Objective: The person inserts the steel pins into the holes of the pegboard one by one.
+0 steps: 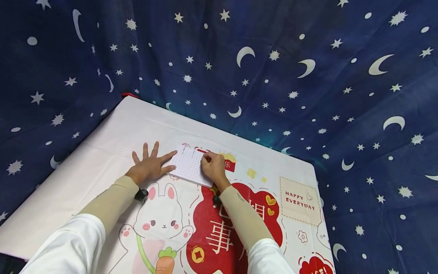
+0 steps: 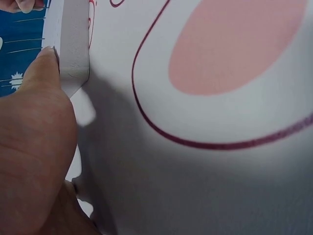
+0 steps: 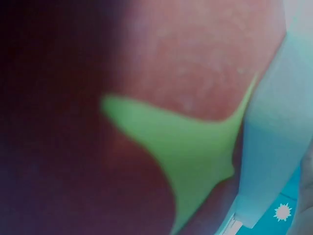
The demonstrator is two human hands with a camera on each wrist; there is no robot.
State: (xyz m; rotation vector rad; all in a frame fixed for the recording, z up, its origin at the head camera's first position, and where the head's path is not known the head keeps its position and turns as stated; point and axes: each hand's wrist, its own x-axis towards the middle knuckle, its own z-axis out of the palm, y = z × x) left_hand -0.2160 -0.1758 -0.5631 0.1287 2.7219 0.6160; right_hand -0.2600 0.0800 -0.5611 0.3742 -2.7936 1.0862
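A white board (image 1: pixel 187 167) with a grid of small dots lies on the table. Several thin needle-like pins (image 2: pixel 22 40) stand up from its face, seen side-on in the left wrist view. My left hand (image 1: pixel 149 167) is spread flat at the board's left side, thumb and index finger on its edge. Over the right part of the board, my right hand (image 1: pixel 215 167) has its fingers curled, thumb and index pinched together. In the left wrist view those fingertips (image 2: pixel 24 5) hold a thin pin close to the board. The right wrist view shows mostly blurred cloth print beside the board's side.
The table is covered by a white cloth (image 1: pixel 113 133) printed with a rabbit, red shapes and lettering. A dark blue curtain (image 1: pixel 205 49) with moons and stars hangs behind and around the table. A small red strip (image 1: pixel 202 151) shows beside the right fingertips.
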